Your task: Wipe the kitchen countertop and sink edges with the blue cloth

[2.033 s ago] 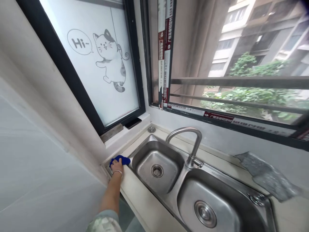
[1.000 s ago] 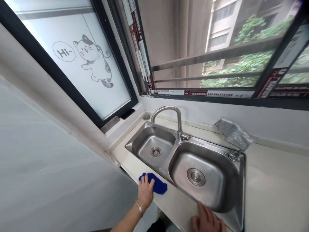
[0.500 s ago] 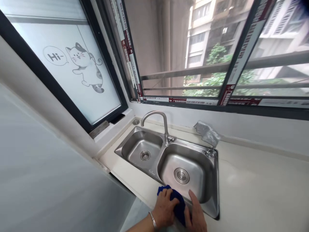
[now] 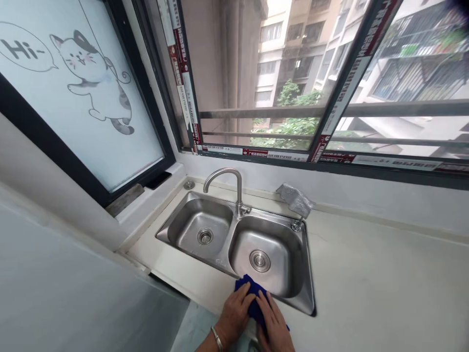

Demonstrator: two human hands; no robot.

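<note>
Centrally, near six o'clock, a deep-blue cloth [image 4: 256, 311] lies bunched between two bare hands, at the sink's front edge below the right bowl [image 4: 264, 239]. Its long axis runs from ten o'clock to four. The left hand [image 4: 234, 314], with a bangle [image 4: 217, 338] at its wrist, has the cloth at two o'clock and its fingers curled closed on it. The right hand [image 4: 274, 322] has it at ten o'clock, fingers nearly straight and laid over the cloth; whether they grip cannot be told. Both hands touch it, neither clearly nearer. The cloth looks soft and matt, its edge crinkled.

Outward from the cloth, the brushed-steel sink [image 4: 224, 252] has rounded corners, its left bowl [image 4: 200, 222] towards ten o'clock. An arched metal tap [image 4: 239, 190] stands at twelve, and crumpled clear plastic wrap [image 4: 295, 199] at one. The smooth, cream table [image 4: 370, 274] spreads towards three.
</note>
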